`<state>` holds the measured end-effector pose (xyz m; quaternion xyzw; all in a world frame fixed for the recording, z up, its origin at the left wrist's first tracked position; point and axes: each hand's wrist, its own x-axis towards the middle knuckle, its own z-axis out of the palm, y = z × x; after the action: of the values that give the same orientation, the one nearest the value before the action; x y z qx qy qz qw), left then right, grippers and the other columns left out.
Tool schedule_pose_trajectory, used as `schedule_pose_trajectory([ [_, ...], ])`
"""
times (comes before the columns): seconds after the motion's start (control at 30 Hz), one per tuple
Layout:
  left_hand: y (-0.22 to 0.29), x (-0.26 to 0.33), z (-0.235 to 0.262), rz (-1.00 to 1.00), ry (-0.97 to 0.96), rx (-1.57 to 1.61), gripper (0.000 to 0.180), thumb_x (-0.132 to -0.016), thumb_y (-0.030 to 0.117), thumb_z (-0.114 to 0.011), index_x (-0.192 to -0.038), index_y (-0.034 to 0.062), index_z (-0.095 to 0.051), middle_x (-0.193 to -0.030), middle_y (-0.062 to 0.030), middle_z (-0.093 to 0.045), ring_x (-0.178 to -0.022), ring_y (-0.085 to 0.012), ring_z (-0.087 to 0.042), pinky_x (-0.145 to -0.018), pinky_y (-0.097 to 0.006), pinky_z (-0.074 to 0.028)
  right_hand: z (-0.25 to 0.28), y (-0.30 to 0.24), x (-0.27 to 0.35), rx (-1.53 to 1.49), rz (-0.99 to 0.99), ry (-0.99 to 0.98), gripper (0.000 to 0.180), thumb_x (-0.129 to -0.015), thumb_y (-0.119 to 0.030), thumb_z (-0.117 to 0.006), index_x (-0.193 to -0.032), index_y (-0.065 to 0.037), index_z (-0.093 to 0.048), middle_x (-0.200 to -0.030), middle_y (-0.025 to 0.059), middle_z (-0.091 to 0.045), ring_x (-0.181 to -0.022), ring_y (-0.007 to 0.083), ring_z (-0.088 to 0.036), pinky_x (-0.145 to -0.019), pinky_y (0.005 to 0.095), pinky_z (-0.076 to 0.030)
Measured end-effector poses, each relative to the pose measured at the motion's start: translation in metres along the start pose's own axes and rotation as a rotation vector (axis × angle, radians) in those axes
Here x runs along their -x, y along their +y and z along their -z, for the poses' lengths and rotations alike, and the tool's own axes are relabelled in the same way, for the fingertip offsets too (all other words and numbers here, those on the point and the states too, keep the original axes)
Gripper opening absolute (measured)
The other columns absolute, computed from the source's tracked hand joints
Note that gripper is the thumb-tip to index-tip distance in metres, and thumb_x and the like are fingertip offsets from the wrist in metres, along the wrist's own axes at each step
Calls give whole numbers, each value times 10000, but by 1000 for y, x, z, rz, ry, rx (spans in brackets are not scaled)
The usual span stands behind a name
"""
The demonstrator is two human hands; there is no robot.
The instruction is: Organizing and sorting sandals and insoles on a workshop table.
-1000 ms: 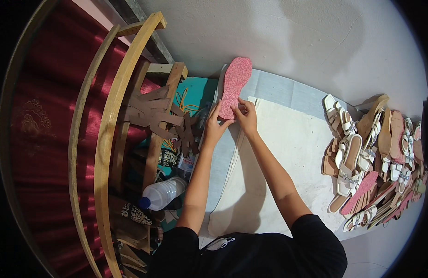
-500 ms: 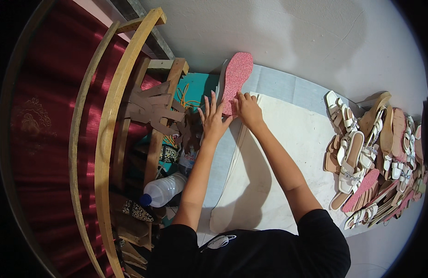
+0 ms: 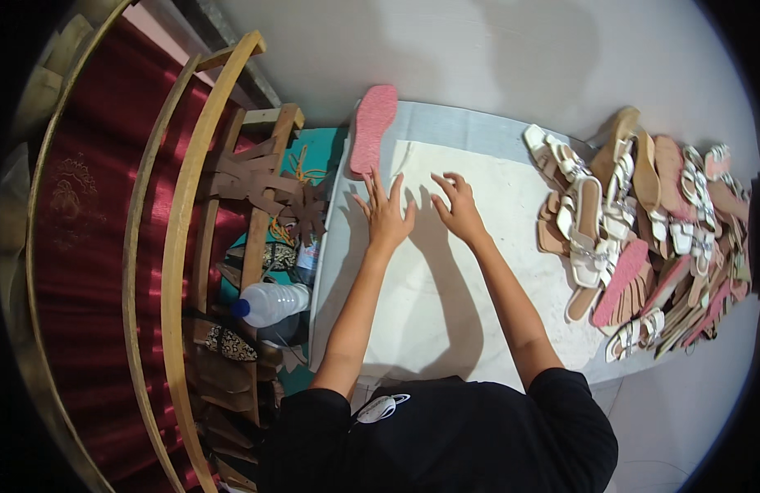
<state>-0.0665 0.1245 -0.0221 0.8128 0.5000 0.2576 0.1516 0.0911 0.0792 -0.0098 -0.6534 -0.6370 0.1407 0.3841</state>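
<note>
A pink speckled shoe sole (image 3: 373,130) lies at the far left corner of the table, its toe end pointing away from me. Just below its near end is my left hand (image 3: 387,215), fingers spread and holding nothing; the longest fingertip reaches the sole's lower edge, and whether it touches I cannot tell. My right hand (image 3: 457,207) hovers over the cream sheet (image 3: 519,246) to the right of the left one, empty, with its fingers apart and slightly bent.
White strappy sandals (image 3: 589,267) and several loose soles pile up along the table's right side. To the left, a wooden rack (image 3: 182,246) holds brown strap pieces (image 3: 248,177) and dark shoes. A clear bottle with a blue cap (image 3: 273,302) lies beside the table. A wall rises behind.
My right hand has let go of the pink sole and drawn back to the right. My left hand has come away from the sole's side to its near end. The whole view has shifted.
</note>
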Motion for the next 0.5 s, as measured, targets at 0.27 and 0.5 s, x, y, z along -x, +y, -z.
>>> schedule_pose_trajectory([
  [0.27,122,106,-52,-192,-196,348,308,-775,167,-564,-1058,63,-499,-1391,-238,-140,-1274,-464,-106,-986,-609,-119,93,26,155,42,-250,141,350,-794,-151,-557,-1137,-86,-521,-1141,166,-456,-1007,330,-449,-857,397,-388],
  [0.5,235,154,-93,-385,-373,359,308,-792,194,-546,-1070,68,-505,-1384,-237,-170,-1282,-444,-100,-997,-585,-125,171,58,262,48,-349,301,332,-785,-139,-558,-1111,-80,-529,-1108,157,-463,-1013,328,-444,-872,397,-368],
])
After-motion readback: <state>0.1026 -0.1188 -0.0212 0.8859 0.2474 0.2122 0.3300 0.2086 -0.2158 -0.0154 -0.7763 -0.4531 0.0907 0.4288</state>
